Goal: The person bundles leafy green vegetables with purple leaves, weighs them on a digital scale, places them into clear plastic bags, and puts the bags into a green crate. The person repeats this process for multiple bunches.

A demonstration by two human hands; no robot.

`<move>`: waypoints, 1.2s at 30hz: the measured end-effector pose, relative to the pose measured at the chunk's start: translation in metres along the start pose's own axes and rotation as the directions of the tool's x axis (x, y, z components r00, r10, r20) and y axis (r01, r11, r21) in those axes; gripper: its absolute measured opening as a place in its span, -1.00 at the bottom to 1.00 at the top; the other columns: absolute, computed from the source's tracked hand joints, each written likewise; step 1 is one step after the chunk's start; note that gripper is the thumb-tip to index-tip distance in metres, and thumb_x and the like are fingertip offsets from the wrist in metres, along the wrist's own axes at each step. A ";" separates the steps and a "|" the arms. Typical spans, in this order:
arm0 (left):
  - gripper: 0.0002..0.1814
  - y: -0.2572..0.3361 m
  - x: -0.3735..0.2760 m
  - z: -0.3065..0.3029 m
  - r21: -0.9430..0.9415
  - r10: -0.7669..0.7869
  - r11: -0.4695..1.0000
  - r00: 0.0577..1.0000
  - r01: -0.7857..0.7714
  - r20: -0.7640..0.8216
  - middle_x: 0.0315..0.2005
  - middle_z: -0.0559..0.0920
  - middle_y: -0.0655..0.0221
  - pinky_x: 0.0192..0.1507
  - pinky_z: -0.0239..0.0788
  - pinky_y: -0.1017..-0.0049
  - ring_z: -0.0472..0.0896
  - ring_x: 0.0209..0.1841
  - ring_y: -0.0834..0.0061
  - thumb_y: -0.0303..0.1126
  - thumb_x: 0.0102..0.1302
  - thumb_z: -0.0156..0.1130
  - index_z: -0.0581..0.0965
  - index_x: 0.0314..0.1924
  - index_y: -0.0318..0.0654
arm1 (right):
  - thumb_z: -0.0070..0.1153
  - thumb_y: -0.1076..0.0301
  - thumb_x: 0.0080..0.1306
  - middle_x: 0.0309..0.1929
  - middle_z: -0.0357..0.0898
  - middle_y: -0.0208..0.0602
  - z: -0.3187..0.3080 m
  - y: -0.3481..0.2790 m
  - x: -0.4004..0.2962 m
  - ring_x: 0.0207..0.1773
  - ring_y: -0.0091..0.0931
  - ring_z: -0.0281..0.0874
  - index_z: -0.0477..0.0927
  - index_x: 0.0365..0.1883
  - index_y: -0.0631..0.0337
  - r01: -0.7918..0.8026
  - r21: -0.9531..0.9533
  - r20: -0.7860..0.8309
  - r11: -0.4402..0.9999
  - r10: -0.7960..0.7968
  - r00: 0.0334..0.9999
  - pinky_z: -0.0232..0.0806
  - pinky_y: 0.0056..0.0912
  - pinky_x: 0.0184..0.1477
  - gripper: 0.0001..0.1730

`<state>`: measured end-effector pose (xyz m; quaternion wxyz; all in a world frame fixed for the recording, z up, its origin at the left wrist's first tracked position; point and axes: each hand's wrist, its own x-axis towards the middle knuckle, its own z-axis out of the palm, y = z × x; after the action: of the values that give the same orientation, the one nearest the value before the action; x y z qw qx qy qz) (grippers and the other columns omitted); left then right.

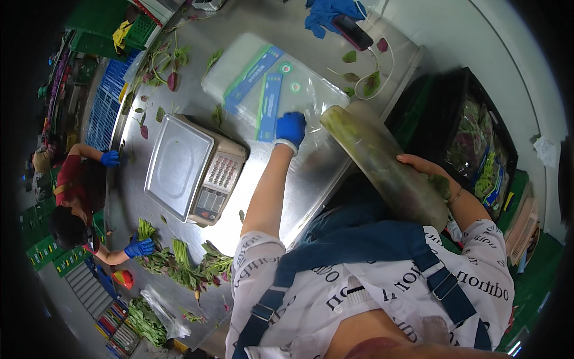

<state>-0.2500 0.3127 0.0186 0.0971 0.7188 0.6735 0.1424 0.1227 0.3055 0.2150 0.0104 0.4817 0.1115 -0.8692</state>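
Note:
My left hand (290, 129), in a blue glove, lies with curled fingers on a stack of clear plastic bags (309, 83) with blue and green printed bands; whether it pinches the film is hidden. My right hand (419, 165), without a visible glove, holds a long filled plastic bag of leafy greens (381, 166) slantwise along my forearm, its lower end near my chest. The thumb shows at the bag's edge, while the other fingers are mostly hidden. Left of the stack stands a digital weighing scale (197, 168) with a bare metal pan.
Across the steel table (134, 188), a co-worker (80, 193) in blue gloves touches bunched greens (181, 264). Loose leaves lie around. A phone (353, 32) with a white cable and blue gloves (329, 15) lie at the far edge. To the right is a black crate (504, 134) of bagged greens.

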 end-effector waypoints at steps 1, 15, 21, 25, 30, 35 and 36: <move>-0.88 -0.004 -0.003 0.015 -0.094 0.072 0.993 0.997 -0.073 -0.018 -0.42 0.64 0.23 -0.20 0.45 0.22 0.61 -0.28 0.12 -0.31 0.17 0.18 0.59 -0.39 -0.15 | 0.12 0.05 0.32 -0.08 0.67 -0.27 -0.006 0.001 0.000 -0.17 -0.50 0.67 0.52 0.14 0.25 -0.002 -0.021 0.017 1.000 0.002 1.000 0.52 -0.44 -0.08 -0.46; -0.87 0.085 0.011 0.004 -0.309 -0.044 0.948 0.994 0.073 0.101 -0.22 0.66 0.16 -0.11 0.42 0.25 0.61 -0.18 0.11 -0.37 0.24 0.21 0.61 -0.22 -0.18 | 0.16 0.12 0.28 0.00 0.63 -0.22 -0.025 -0.001 -0.023 -0.10 -0.50 0.65 0.46 0.19 0.27 0.283 -0.054 0.082 0.958 -0.278 0.957 0.51 -0.43 -0.04 -0.42; -0.86 0.095 -0.001 -0.014 -0.785 -0.419 0.599 0.897 0.157 -0.140 -0.25 0.66 0.13 -0.17 0.45 0.28 0.63 -0.24 0.10 -0.38 0.33 0.17 0.57 -0.18 -0.27 | 0.14 0.06 0.32 -0.10 0.66 -0.34 -0.017 -0.003 -0.012 -0.17 -0.57 0.64 0.54 0.11 0.21 0.047 -0.185 -0.058 0.982 -0.058 0.997 0.50 -0.50 -0.11 -0.50; -0.91 0.105 -0.003 -0.051 -0.623 -0.161 0.777 0.927 -0.093 -0.339 -0.15 0.66 0.17 0.04 0.38 0.23 0.60 -0.04 0.11 -0.47 0.31 0.13 0.55 -0.21 -0.26 | 0.09 0.01 0.35 -0.08 0.66 -0.38 0.011 0.005 0.007 -0.15 -0.54 0.65 0.57 0.10 0.19 -0.025 -0.131 -0.037 0.991 0.020 0.999 0.48 -0.50 -0.08 -0.50; -0.91 0.167 -0.026 -0.108 -0.763 -0.037 0.617 0.962 -0.191 -0.270 0.03 0.60 0.14 0.31 0.13 0.15 0.42 0.22 0.05 -0.46 0.32 0.10 0.52 -0.21 -0.26 | 0.09 -0.02 0.35 -0.06 0.66 -0.38 0.030 0.002 0.038 -0.14 -0.50 0.65 0.57 0.10 0.21 0.029 -0.030 0.039 0.999 -0.028 0.999 0.46 -0.48 -0.06 -0.47; -0.66 0.148 -0.030 -0.124 -0.930 -0.122 0.367 0.990 -0.017 -0.066 0.11 0.55 0.15 0.40 0.00 0.20 0.38 0.28 0.15 -0.41 0.39 0.03 0.51 0.11 -0.33 | 0.10 -0.04 0.34 -0.05 0.66 -0.37 0.065 -0.010 0.075 -0.15 -0.48 0.64 0.58 0.10 0.22 0.290 -0.063 0.095 0.955 -0.283 0.954 0.45 -0.46 -0.06 -0.45; -0.63 0.147 -0.029 -0.136 -0.834 -0.003 0.544 0.994 -0.093 -0.113 0.12 0.55 0.15 0.40 0.00 0.21 0.39 0.28 0.16 -0.37 0.40 0.02 0.50 0.14 -0.33 | 0.10 -0.04 0.34 -0.05 0.66 -0.37 0.067 -0.011 0.080 -0.15 -0.48 0.64 0.58 0.10 0.23 0.336 -0.081 0.092 0.938 -0.328 0.940 0.45 -0.46 -0.06 -0.44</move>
<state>-0.1593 0.2662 0.1933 0.3904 0.5942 0.5094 0.4847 0.0226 0.3101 0.1838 -0.1090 0.4210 0.2323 -0.8700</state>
